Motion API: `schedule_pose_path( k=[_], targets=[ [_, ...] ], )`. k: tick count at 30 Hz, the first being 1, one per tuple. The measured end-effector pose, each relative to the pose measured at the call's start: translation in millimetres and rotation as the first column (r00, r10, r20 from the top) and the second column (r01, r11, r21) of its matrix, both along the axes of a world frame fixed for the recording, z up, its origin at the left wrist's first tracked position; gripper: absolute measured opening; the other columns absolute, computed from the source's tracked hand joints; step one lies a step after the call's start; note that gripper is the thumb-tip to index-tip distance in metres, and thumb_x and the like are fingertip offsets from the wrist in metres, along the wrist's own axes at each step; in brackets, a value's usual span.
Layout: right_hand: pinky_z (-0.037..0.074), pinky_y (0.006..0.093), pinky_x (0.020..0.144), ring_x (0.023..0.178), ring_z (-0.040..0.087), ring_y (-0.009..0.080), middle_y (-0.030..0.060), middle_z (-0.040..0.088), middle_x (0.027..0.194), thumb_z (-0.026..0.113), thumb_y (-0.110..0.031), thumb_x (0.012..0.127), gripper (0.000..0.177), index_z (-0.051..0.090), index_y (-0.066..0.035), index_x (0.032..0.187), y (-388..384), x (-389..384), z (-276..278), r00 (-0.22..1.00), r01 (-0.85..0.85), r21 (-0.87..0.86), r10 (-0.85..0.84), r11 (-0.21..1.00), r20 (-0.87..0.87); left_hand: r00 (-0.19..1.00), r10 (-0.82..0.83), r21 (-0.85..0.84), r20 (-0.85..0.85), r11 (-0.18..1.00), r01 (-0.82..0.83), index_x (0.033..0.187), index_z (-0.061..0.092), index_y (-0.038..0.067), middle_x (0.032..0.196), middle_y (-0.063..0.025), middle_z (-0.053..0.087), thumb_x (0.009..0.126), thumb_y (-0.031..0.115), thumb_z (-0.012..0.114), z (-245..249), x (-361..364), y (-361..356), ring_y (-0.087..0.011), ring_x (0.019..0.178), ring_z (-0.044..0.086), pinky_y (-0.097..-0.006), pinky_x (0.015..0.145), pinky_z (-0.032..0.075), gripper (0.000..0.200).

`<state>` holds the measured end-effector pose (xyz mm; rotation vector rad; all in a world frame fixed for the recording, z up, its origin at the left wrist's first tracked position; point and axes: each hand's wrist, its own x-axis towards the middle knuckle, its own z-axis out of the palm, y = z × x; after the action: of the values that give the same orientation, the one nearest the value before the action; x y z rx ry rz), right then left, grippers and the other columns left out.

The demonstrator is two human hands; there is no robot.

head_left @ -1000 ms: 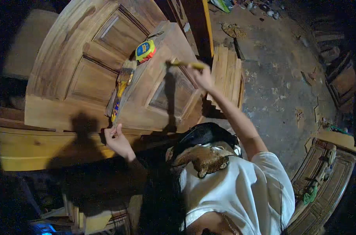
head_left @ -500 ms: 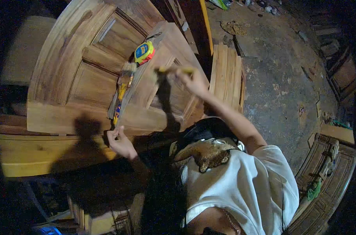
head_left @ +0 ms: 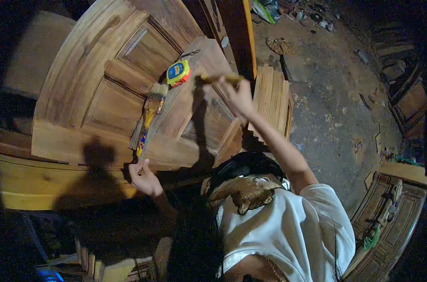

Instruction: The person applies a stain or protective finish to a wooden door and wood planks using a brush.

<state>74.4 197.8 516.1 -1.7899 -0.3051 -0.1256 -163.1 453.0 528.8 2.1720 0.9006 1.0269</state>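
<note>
My right hand is closed around a yellowish, brush-like tool, blurred by motion, over a small wooden panel with a recessed section. At that panel's lower left corner, my left hand has thumb and fingers drawn together; what they pinch, if anything, is hidden. A paintbrush with a yellow handle lies along the panel's left edge, its handle end just above my left hand. Past its bristles rests a yellow and red tape measure. Underneath is a larger curved wooden panel.
Stacked wooden boards stand right of the panel, near an upright dark board. Carved panels lie at lower right, with a green cloth on them. Debris litters the far floor.
My right hand has moved slightly up and to the right with the tool. The left hand stays by the panel's corner, and the whole view has shifted a little.
</note>
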Motion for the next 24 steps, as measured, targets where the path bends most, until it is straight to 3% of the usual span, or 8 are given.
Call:
schedule_pose_path(
  k=[1,4,7,10,14,17,20,24],
  targets=[
    [0.045,0.0252,0.068,0.079,0.056,0.0079,0.0047,0.065,0.083,0.056,-0.014,0.089,0.019,0.064,0.001,0.096,0,36,-17,0.924,0.01,0.195,-0.084,0.981,0.373,1.0,0.003,0.0,-0.006,1.0,-0.003,0.076,0.052,-0.002,0.073,-0.0105,0.062,0.072,0.001,0.07,-2,0,1,-0.0199,0.068,0.056,-0.0321,0.068,0.044,0.019],
    [0.045,0.0241,0.071,0.078,0.057,0.0086,0.003,0.065,0.085,0.055,-0.014,0.091,0.02,0.064,0.001,0.1,-14,68,6,0.967,0.218,0.308,-0.248,0.926,0.061,0.999,-0.021,0.037,0.037,0.999,0.019,0.075,0.051,-0.002,0.072,-0.0102,0.062,0.073,0.002,0.07,-4,0,2,-0.02,0.069,0.056,-0.0321,0.068,0.044,0.019],
    [0.048,0.0281,0.066,0.069,0.063,0.0155,0.0119,0.067,0.078,0.054,-0.003,0.081,0.018,0.065,-0.001,0.094,7,63,-22,0.937,0.059,0.369,-0.179,0.927,0.299,0.999,0.031,0.049,0.027,0.998,-0.032,0.075,0.051,-0.001,0.072,-0.0101,0.061,0.072,0.002,0.071,1,3,-3,-0.0201,0.068,0.055,-0.0326,0.067,0.043,0.02],
    [0.048,0.0299,0.072,0.078,0.064,0.0164,0.0143,0.067,0.081,0.057,-0.013,0.086,0.017,0.065,0.001,0.093,14,-17,18,0.975,0.01,0.15,-0.043,0.989,0.217,0.999,0.04,0.059,0.037,0.997,-0.042,0.075,0.052,-0.001,0.074,-0.0107,0.062,0.072,0.003,0.071,2,4,-6,-0.0204,0.069,0.056,-0.0332,0.067,0.043,0.02],
    [0.048,0.0266,0.071,0.077,0.06,0.0114,0.0064,0.066,0.083,0.057,-0.02,0.09,0.025,0.064,0.002,0.098,-3,45,-5,0.97,0.047,0.307,-0.117,0.95,0.215,0.998,0.048,0.021,0.036,0.999,-0.049,0.076,0.053,-0.001,0.075,-0.0105,0.063,0.071,0.004,0.072,2,7,-5,-0.0202,0.069,0.056,-0.0331,0.066,0.043,0.02],
    [0.047,0.0257,0.071,0.078,0.059,0.0104,0.0059,0.066,0.085,0.055,-0.017,0.091,0.021,0.064,0.002,0.098,-16,71,-4,0.962,0.189,0.214,-0.224,0.958,0.157,0.999,0.017,0.046,0.051,0.999,-0.019,0.076,0.053,-0.001,0.075,-0.0105,0.063,0.071,0.004,0.072,-3,4,-1,-0.0198,0.069,0.056,-0.0331,0.066,0.043,0.02],
    [0.046,0.0249,0.071,0.08,0.057,0.0095,0.0078,0.066,0.086,0.054,-0.011,0.09,0.016,0.064,0.0,0.096,0,55,-15,0.936,0.006,0.279,-0.104,0.96,0.336,0.999,0.009,0.066,0.044,0.998,-0.012,0.076,0.054,-0.001,0.076,-0.0108,0.064,0.071,0.004,0.072,-8,5,6,-0.0197,0.069,0.056,-0.033,0.066,0.043,0.02],
    [0.047,0.0271,0.075,0.081,0.058,0.0111,0.008,0.066,0.086,0.054,-0.005,0.086,0.014,0.064,0.001,0.095,4,-5,-20,0.98,-0.058,0.167,0.025,0.984,0.197,0.997,0.067,0.087,-0.05,0.994,-0.062,0.077,0.054,-0.001,0.077,-0.0109,0.064,0.071,0.004,0.072,7,6,-8,-0.0198,0.069,0.056,-0.0325,0.067,0.044,0.02]
  ],
)
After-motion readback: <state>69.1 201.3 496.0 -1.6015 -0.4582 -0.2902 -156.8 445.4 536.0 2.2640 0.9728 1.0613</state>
